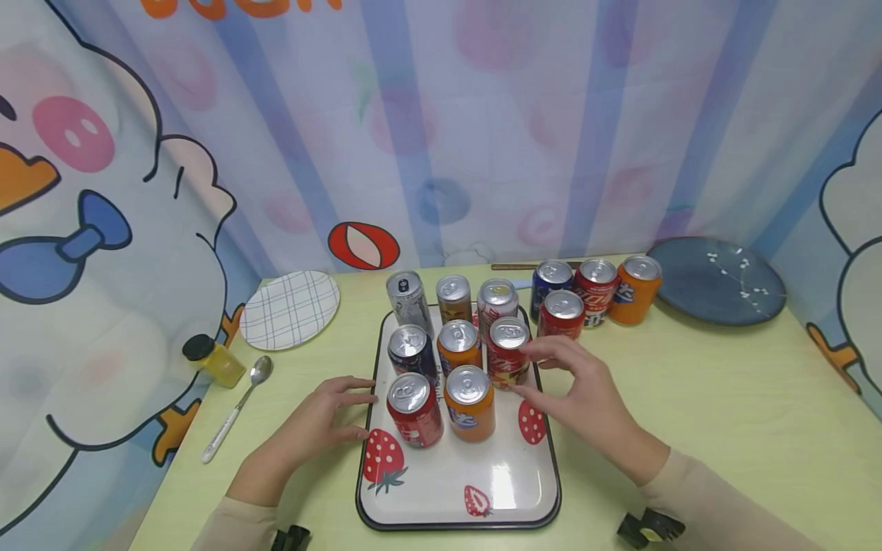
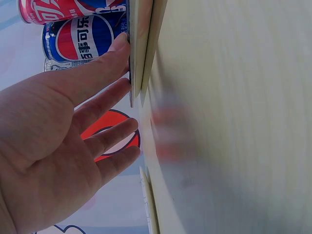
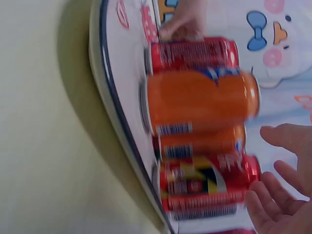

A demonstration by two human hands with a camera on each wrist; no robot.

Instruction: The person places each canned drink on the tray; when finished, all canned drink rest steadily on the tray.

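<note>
Several drink cans stand in rows on a white strawberry-patterned tray [image 1: 434,493] with a dark rim. My left hand [image 1: 320,417] is at the tray's left edge, fingers spread, fingertips right at the rim in the left wrist view. On the tray's right side, my right hand [image 1: 586,390] reaches beside a red can [image 1: 508,356], thumb and fingers apart, fingertips close to the can's upper end in the right wrist view. The front row has a red cola can [image 1: 416,417] and an orange soda can [image 1: 470,409]. Behind them stand a dark blue cola can [image 1: 412,356] and another orange can [image 1: 459,352].
Right of the tray's back corner cluster a red can [image 1: 561,317], a blue can [image 1: 549,291], another red can [image 1: 596,295] and an orange can [image 1: 635,295]. A dark plate [image 1: 717,283] lies back right. At left are a checked plate [image 1: 289,310], a spoon [image 1: 237,409] and a yellow jar [image 1: 217,362].
</note>
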